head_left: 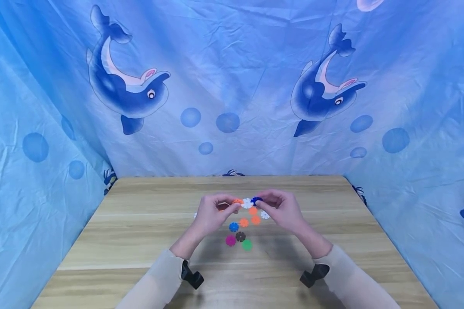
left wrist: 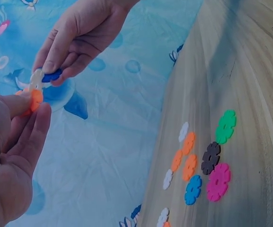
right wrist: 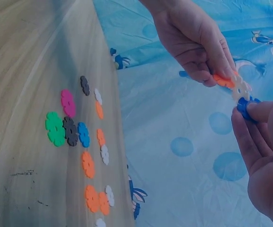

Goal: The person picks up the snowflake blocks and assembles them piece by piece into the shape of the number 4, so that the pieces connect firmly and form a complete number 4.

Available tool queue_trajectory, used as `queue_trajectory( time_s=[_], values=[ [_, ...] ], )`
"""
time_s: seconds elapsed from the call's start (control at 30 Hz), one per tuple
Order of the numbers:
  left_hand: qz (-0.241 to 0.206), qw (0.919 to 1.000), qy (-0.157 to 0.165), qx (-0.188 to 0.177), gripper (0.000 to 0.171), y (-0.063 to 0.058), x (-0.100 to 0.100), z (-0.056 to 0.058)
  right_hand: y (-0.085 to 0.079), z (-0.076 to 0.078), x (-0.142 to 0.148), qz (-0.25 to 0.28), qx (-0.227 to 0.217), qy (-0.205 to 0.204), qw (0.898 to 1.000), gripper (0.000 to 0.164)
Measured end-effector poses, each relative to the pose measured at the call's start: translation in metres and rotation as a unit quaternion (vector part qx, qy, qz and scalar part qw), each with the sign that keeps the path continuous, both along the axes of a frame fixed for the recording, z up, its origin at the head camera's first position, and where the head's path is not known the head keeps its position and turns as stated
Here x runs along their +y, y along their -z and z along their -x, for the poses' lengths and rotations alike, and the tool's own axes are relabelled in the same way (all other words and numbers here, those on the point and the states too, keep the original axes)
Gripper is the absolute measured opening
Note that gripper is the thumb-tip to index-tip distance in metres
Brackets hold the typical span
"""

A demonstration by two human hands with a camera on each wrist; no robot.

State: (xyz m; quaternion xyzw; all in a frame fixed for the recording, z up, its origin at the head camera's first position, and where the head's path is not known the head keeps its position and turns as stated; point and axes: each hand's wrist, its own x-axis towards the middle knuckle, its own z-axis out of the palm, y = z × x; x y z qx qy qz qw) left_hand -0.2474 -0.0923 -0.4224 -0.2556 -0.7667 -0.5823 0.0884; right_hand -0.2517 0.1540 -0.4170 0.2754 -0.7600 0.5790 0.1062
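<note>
Both hands are raised above the table, joined by a short row of flower-shaped plastic connector discs. My left hand [head_left: 213, 211] pinches the orange disc [head_left: 237, 201] between thumb and fingers. At the other end, the thumb and fingers of my right hand [head_left: 284, 210] grip a dark blue disc [right wrist: 246, 109]. Between them a white disc [left wrist: 36, 79] meets both the orange and the blue one. In the right wrist view the white disc [right wrist: 240, 89] stands at an angle to its neighbours; fingertips hide parts of the outer two.
Loose discs lie on the wooden table [head_left: 139, 240] below the hands: blue [head_left: 233, 227], magenta [head_left: 230, 240], dark brown [head_left: 240, 236], green [head_left: 247, 245], several orange [right wrist: 88, 164] and several white [head_left: 264, 215]. A blue dolphin-print cloth [head_left: 232, 77] hangs behind and at both sides.
</note>
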Motion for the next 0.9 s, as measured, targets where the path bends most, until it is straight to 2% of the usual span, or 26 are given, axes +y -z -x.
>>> queue_trajectory(
  time_s=[0.3,0.43,0.7,0.9],
  values=[
    [-0.010,0.9998,-0.006,-0.015,0.010,0.000,0.004,0.001,-0.006,0.003,0.002,-0.003,-0.003,0.003,1.000,0.014],
    [-0.013,0.9999,-0.009,-0.005,0.010,0.000,0.005,0.000,-0.005,0.003,-0.001,0.010,0.012,0.000,1.000,0.013],
    [-0.007,0.9999,0.009,0.004,0.020,-0.003,0.008,-0.007,0.000,0.003,-0.005,0.013,0.037,-0.005,0.999,0.013],
    [-0.006,1.0000,-0.002,0.000,0.023,-0.005,0.009,-0.010,-0.001,0.000,-0.007,0.014,0.038,-0.005,0.999,0.014]
  ],
)
